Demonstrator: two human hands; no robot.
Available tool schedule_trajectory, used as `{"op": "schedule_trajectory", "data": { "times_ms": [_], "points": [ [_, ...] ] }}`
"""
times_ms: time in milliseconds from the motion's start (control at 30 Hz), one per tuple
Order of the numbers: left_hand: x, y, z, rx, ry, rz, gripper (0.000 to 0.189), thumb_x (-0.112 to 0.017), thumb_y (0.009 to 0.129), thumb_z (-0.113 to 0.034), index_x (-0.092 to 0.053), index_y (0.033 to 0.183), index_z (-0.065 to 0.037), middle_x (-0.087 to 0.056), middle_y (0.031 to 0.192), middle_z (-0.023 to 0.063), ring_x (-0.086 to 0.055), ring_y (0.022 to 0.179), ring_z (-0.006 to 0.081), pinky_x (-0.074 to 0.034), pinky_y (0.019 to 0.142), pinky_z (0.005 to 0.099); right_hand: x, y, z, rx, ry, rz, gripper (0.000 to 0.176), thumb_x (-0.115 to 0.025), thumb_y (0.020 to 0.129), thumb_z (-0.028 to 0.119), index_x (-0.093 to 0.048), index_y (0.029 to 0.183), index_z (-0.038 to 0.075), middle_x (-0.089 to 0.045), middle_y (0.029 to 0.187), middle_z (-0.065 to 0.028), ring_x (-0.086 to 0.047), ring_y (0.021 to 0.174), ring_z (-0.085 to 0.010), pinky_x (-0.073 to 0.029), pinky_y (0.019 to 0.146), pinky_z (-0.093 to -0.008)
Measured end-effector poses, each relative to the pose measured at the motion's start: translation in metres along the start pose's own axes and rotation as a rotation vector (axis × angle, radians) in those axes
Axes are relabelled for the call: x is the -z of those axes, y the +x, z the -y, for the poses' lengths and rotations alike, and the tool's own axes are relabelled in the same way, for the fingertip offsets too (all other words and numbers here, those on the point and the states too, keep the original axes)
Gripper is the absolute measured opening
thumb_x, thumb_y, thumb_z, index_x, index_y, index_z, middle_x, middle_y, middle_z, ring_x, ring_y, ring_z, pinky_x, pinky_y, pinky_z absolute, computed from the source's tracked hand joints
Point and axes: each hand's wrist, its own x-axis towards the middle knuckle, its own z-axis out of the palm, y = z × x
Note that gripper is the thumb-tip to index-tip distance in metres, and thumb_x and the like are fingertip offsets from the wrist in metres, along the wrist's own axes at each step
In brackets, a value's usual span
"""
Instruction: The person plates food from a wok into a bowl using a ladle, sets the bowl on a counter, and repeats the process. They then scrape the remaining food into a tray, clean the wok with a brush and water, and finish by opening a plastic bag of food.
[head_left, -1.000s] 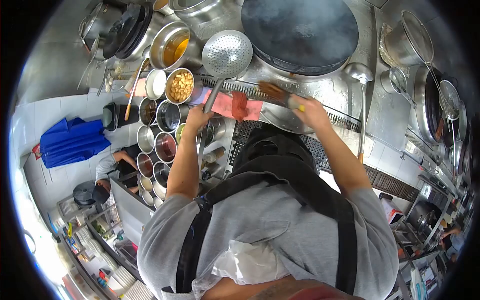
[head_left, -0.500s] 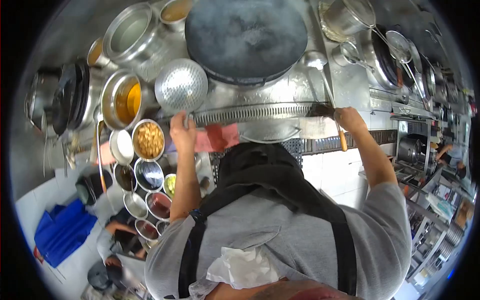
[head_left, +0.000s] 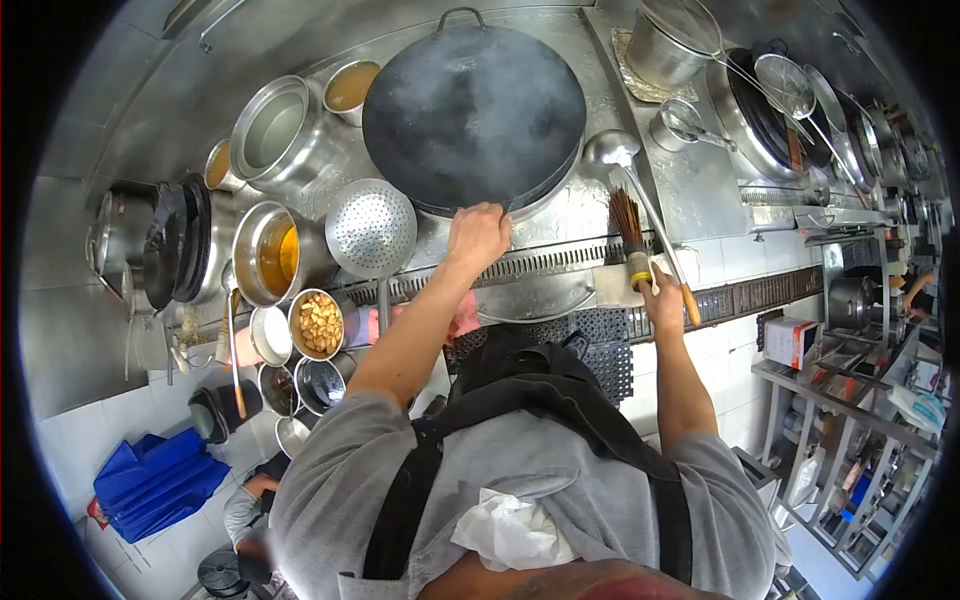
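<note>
Right hand (head_left: 664,302), forearm raised, has its grip closed round the bamboo brush (head_left: 630,235), held bristles-up at the worktop (head_left: 700,190) edge. Farther off, the outstretched left hand (head_left: 478,236) curls its grip over the near rim of the wok (head_left: 475,110).

Matt dark metal wok (head_left: 475,110), rough bamboo brush (head_left: 628,225)

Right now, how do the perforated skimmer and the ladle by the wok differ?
The skimmer has a wide, shallow, hole-dotted bowl; the ladle has a small, deep, solid one. The skimmer lies left of the left hand on the wok rim; the ladle's handle runs beside the brush in the right hand. Both are long-handled metal tools.
</note>
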Motion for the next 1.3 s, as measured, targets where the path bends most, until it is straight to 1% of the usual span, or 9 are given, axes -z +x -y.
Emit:
{"op": "schedule_trajectory", "data": {
  "times_ms": [167, 300, 400, 567, 633, 767, 967, 1133, 1300],
  "points": [
    [0.024, -0.007, -0.03, 0.038, 0.092, -0.087, 0.032, -0.06, 0.082, -0.033, -0.06, 0.07, -0.002, -0.063, 0.071, 0.0173, -0.063, 0.069, 0.0368, -0.049, 0.064, 0.0465, 0.023, -0.075, -0.096, -0.164, 0.036, -0.066, 0.038, -0.063, 0.083, 0.022, -0.06, 0.115, 0.001, -0.063, 0.103, -0.0227, -0.061, 0.095, -0.0381, -0.049, 0.082, -0.0431],
    [0.098, -0.051, -0.1, -0.138, 0.019, -0.153, 0.027, -0.067, 0.077, -0.029, -0.062, 0.069, -0.003, -0.061, 0.062, 0.0153, -0.062, 0.06, 0.0333, -0.049, 0.057, 0.0423, 0.027, -0.168, -0.188, -0.547, -0.047, 0.172, 0.04, -0.067, 0.077, 0.026, -0.065, 0.109, 0.002, -0.064, 0.1, -0.024, -0.062, 0.096, -0.0357, -0.048, 0.083, -0.0424],
    [0.131, -0.058, -0.142, -0.129, -0.128, -0.241, 0.024, -0.073, 0.074, -0.026, -0.065, 0.07, -0.003, -0.061, 0.06, 0.0152, -0.061, 0.054, 0.03, -0.047, 0.052, 0.0375, -0.012, -0.261, -0.272, -0.524, -0.23, 0.244, 0.035, -0.066, 0.072, 0.026, -0.068, 0.098, 0.002, -0.067, 0.085, -0.0216, -0.064, 0.084, -0.0385, -0.051, 0.08, -0.0433],
    [0.123, -0.045, -0.165, 0.09, -0.234, -0.325, 0.027, -0.074, 0.075, -0.028, -0.067, 0.07, -0.003, -0.058, 0.054, 0.0144, -0.057, 0.048, 0.0278, -0.044, 0.048, 0.0352, 0.014, -0.288, -0.237, -0.715, -0.052, 0.352, 0.033, -0.066, 0.073, 0.021, -0.069, 0.101, 0.003, -0.066, 0.099, -0.0223, -0.064, 0.095, -0.0344, -0.05, 0.086, -0.0404],
    [0.09, -0.035, -0.162, -0.022, -0.211, -0.484, 0.033, -0.071, 0.079, -0.032, -0.064, 0.066, -0.002, -0.052, 0.048, 0.0114, -0.047, 0.042, 0.0192, -0.04, 0.046, 0.0316, 0.011, -0.276, -0.241, -0.64, -0.043, 0.348, 0.035, -0.067, 0.073, 0.02, -0.068, 0.104, 0.004, -0.066, 0.1, -0.0217, -0.064, 0.095, -0.0347, -0.05, 0.086, -0.0397],
    [-0.001, -0.006, -0.13, 0.026, 0.133, -0.239, 0.046, -0.044, 0.093, -0.037, -0.064, 0.068, -0.004, -0.06, 0.062, 0.0224, -0.063, 0.064, 0.0407, -0.053, 0.063, 0.0476, -0.007, -0.236, -0.258, -0.454, -0.052, 0.26, 0.04, -0.068, 0.074, 0.025, -0.066, 0.11, 0.006, -0.069, 0.083, -0.0186, -0.067, 0.077, -0.0308, -0.053, 0.076, -0.0383],
    [-0.036, -0.002, -0.102, 0.073, 0.359, 0.007, 0.035, -0.042, 0.093, -0.027, -0.066, 0.083, -0.004, -0.067, 0.074, 0.0203, -0.067, 0.07, 0.0378, -0.055, 0.067, 0.0464, 0.019, -0.166, -0.246, -0.43, 0.131, 0.041, 0.041, -0.066, 0.079, 0.022, -0.062, 0.116, 0.006, -0.068, 0.075, -0.015, -0.067, 0.066, -0.0185, -0.052, 0.063, -0.0331],
    [0.0, 0.02, -0.09, 0.243, 0.506, 0.258, 0.031, -0.045, 0.092, -0.025, -0.068, 0.1, -0.005, -0.066, 0.104, 0.0165, -0.064, 0.098, 0.0323, -0.052, 0.085, 0.0415, 0.016, -0.193, -0.22, -0.442, 0.081, 0.13, 0.036, -0.061, 0.079, 0.023, -0.065, 0.109, 0.003, -0.066, 0.094, -0.0229, -0.063, 0.089, -0.0377, -0.049, 0.083, -0.043],
    [-0.002, 0.03, -0.094, 0.244, 0.679, 0.392, 0.029, -0.048, 0.088, -0.017, -0.069, 0.105, -0.006, -0.064, 0.113, 0.0128, -0.062, 0.106, 0.0277, -0.051, 0.088, 0.038, -0.061, -0.259, -0.218, -0.476, -0.019, 0.292, 0.033, -0.057, 0.074, 0.017, -0.067, 0.103, 0.003, -0.065, 0.097, -0.0233, -0.062, 0.096, -0.0377, -0.048, 0.089, -0.0434]
  ]
}}
